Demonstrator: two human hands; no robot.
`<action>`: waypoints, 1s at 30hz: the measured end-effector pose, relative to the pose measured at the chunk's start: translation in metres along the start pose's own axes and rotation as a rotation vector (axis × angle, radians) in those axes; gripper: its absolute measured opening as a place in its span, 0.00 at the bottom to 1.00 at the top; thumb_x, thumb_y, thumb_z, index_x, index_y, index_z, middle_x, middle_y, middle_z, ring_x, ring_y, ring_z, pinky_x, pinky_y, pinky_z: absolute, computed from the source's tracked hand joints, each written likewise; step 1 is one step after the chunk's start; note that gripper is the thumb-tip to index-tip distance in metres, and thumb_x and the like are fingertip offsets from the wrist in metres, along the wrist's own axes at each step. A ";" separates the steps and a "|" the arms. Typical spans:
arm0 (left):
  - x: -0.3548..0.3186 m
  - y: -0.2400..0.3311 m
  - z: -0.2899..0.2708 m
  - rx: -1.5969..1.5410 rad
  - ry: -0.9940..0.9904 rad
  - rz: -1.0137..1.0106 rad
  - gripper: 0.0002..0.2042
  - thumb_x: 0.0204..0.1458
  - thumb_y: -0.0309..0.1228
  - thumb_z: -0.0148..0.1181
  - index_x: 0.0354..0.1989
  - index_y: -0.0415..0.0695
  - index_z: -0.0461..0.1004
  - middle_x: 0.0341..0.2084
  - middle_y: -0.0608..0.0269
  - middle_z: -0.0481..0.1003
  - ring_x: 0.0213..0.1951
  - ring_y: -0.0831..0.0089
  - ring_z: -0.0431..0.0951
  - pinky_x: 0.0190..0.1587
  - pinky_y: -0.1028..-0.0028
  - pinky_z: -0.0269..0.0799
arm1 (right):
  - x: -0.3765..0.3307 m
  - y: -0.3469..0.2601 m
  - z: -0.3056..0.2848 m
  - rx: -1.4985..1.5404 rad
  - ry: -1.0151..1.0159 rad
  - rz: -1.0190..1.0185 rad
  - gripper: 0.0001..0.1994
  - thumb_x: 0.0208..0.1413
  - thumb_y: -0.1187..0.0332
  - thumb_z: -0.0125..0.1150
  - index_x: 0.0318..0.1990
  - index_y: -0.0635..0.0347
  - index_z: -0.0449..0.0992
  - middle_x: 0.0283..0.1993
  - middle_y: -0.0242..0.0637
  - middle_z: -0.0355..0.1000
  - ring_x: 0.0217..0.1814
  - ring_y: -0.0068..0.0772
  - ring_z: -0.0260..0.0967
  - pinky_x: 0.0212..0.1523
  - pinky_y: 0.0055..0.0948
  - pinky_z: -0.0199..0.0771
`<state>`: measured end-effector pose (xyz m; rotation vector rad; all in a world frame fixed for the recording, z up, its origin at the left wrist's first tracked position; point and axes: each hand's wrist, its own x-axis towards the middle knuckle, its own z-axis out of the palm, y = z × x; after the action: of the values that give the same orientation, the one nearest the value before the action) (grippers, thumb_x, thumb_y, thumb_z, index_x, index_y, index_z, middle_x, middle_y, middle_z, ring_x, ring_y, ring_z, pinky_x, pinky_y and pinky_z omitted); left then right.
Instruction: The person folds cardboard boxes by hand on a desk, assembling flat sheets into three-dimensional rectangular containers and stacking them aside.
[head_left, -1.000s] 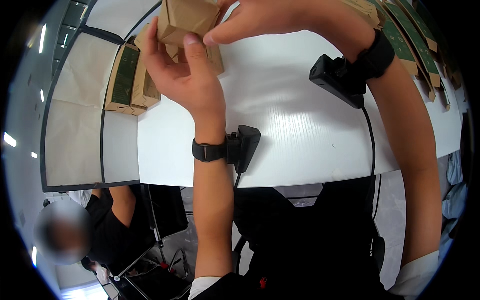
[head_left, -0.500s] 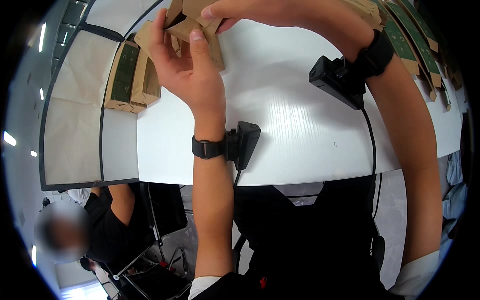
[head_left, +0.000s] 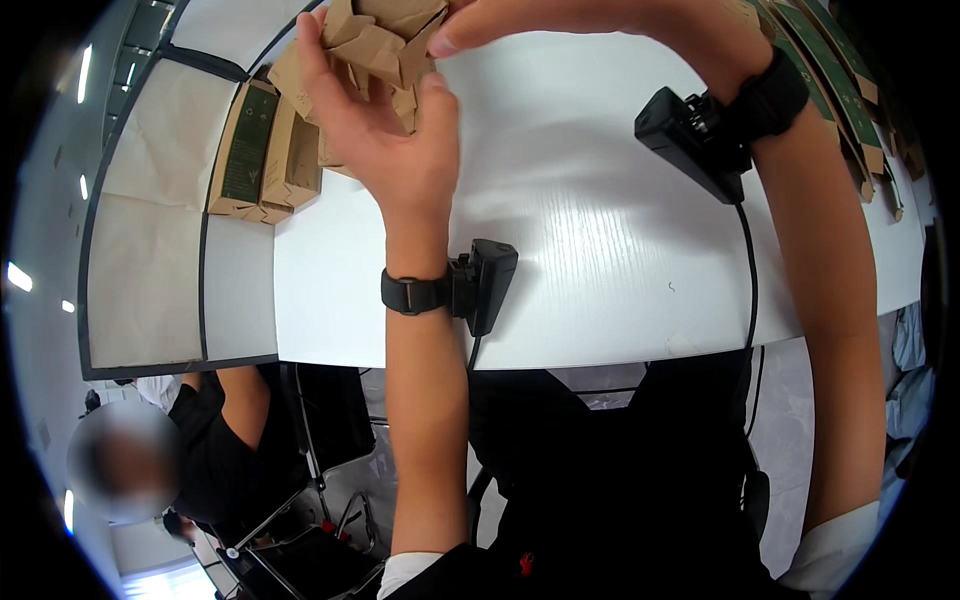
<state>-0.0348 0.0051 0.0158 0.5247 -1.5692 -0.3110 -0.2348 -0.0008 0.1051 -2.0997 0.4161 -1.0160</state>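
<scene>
A brown cardboard box (head_left: 385,50) with its flaps folded about its opening is at the top edge of the view. My left hand (head_left: 385,140) cups it from the near side, fingers along its left and thumb on the right. At its right edge, my right hand (head_left: 475,25) grips the cardboard with the thumb in front; its other fingers are mostly cut off by the frame. More brown cardboard shows behind and below this box, partly covered by my left hand.
Upright boxes with a green panel (head_left: 248,145) stand left, against a pale partition (head_left: 150,220). Flattened green-and-brown cartons (head_left: 830,80) lie at the far right of the white table (head_left: 580,250). Black devices with cables are strapped to both wrists. Another person sits at lower left.
The box has turned so that its opening and flaps face me more. My right hand has shifted slightly right and up, and my left thumb has moved outward to the right.
</scene>
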 end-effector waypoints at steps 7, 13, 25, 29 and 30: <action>0.001 0.003 0.009 0.153 -0.087 0.011 0.43 0.50 0.17 0.69 0.73 0.37 0.50 0.66 0.49 0.61 0.67 0.60 0.64 0.67 0.60 0.68 | 0.011 0.031 -0.013 -0.400 0.022 -0.161 0.31 0.53 0.80 0.63 0.66 0.62 0.61 0.56 0.52 0.72 0.59 0.46 0.72 0.57 0.38 0.73; 0.000 -0.005 0.014 0.143 -0.022 0.059 0.34 0.46 0.19 0.73 0.62 0.41 0.62 0.64 0.51 0.63 0.66 0.58 0.66 0.64 0.58 0.73 | 0.005 0.020 -0.018 -0.418 0.005 -0.127 0.31 0.53 0.78 0.64 0.66 0.63 0.62 0.55 0.51 0.73 0.58 0.45 0.73 0.57 0.37 0.74; -0.003 -0.003 0.011 0.124 0.028 0.051 0.27 0.51 0.25 0.71 0.58 0.42 0.64 0.65 0.52 0.64 0.64 0.59 0.69 0.60 0.59 0.76 | 0.008 0.015 -0.010 -0.206 -0.007 0.049 0.33 0.48 0.78 0.61 0.66 0.62 0.63 0.55 0.50 0.74 0.56 0.41 0.72 0.55 0.35 0.75; -0.002 0.001 0.010 0.106 0.068 -0.022 0.19 0.57 0.27 0.67 0.52 0.41 0.64 0.64 0.49 0.65 0.63 0.58 0.69 0.59 0.59 0.75 | 0.013 0.023 -0.011 -0.226 -0.022 -0.019 0.32 0.49 0.78 0.60 0.65 0.61 0.64 0.55 0.51 0.73 0.57 0.46 0.72 0.57 0.37 0.73; -0.003 0.001 0.009 0.108 0.069 -0.023 0.19 0.57 0.27 0.67 0.52 0.41 0.64 0.64 0.49 0.65 0.63 0.58 0.69 0.59 0.59 0.75 | 0.011 0.019 -0.006 -0.240 -0.027 -0.006 0.32 0.49 0.78 0.60 0.65 0.61 0.64 0.55 0.51 0.73 0.58 0.47 0.72 0.58 0.38 0.73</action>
<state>-0.0437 0.0063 0.0133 0.6307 -1.5197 -0.2240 -0.2319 -0.0221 0.0990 -2.3253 0.5418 -0.9805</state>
